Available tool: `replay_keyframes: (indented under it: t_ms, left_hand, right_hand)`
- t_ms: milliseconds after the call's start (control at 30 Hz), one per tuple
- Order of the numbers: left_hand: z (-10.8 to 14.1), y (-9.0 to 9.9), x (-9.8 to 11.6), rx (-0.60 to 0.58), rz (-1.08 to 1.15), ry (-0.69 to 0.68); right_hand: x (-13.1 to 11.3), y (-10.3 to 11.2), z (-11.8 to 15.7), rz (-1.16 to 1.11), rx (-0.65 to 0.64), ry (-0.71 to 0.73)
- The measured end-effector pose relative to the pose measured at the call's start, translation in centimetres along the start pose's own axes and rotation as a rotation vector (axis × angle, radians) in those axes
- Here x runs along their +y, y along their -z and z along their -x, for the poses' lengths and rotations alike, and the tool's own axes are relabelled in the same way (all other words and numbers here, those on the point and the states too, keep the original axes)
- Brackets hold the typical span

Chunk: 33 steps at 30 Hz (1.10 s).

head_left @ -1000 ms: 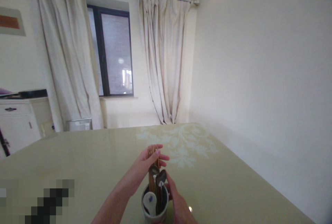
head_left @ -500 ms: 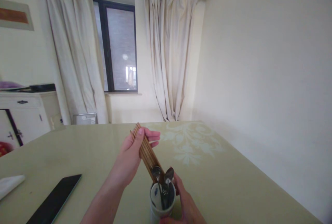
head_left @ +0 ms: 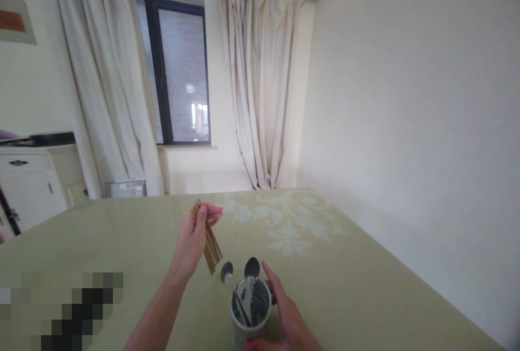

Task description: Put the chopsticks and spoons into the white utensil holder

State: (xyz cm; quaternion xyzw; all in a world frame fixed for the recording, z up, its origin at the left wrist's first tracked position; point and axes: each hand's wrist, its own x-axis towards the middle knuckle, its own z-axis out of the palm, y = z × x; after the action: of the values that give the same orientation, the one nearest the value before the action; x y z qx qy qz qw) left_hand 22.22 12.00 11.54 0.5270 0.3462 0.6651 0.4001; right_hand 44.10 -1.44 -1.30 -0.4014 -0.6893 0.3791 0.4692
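A bundle of brown chopsticks (head_left: 212,251) is in my left hand (head_left: 195,234), closed around its upper end. The lower tips hang free over the table, up and left of a pale cup (head_left: 251,326). Inside the cup stand two metal spoons, one spoon (head_left: 227,272) leaning left and the other spoon (head_left: 252,268) nearly upright, beside a white piece with a blue mark (head_left: 244,294). My right hand (head_left: 284,316) wraps around the cup's right side, thumb near its front and fingers partly hidden behind it.
The table (head_left: 349,297) has a green cover with a pale floral pattern. A dark pixelated shape (head_left: 77,313) lies at the left. Behind are a white cabinet (head_left: 30,177), curtains (head_left: 264,96) and a window (head_left: 184,75); a bare wall (head_left: 414,112) runs along the right.
The chopsticks have come out of the cup, and my left hand has moved left with them. The spoons have shifted apart. My right hand stays at the cup.
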Motion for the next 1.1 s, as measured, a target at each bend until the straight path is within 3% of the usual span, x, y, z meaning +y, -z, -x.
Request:
replay_keyframes:
  t_ms: [233, 400, 533, 633, 733, 1100]
  left_hand:
    - [1.7, -0.4, -8.4, -0.083, -0.094, 0.055]
    - [2.6, 0.7, -12.1, -0.111, -0.217, 0.206]
    - [1.8, 2.0, -11.5, -0.289, -0.675, 0.179]
    - [1.6, 3.3, -10.3, -0.355, -1.132, 0.158]
    - [2.1, 4.3, -10.1, -0.413, -1.443, 0.146]
    - [2.4, 5.3, -12.5, -0.505, -1.401, 0.163]
  right_hand:
    - [-0.1, 0.2, -0.1, 0.015, -0.012, -0.031]
    - [-0.7, 0.2, 0.0, -0.006, -0.015, -0.035]
    - [-0.6, 0.3, 0.0, 0.012, -0.029, -0.032]
    - [-0.5, 0.4, 0.1, 0.017, -0.023, -0.021]
    - [-0.5, 0.4, 0.2, 0.026, -0.026, -0.024]
    - [-1.9, 0.3, 0.4, 0.055, -0.021, -0.057]
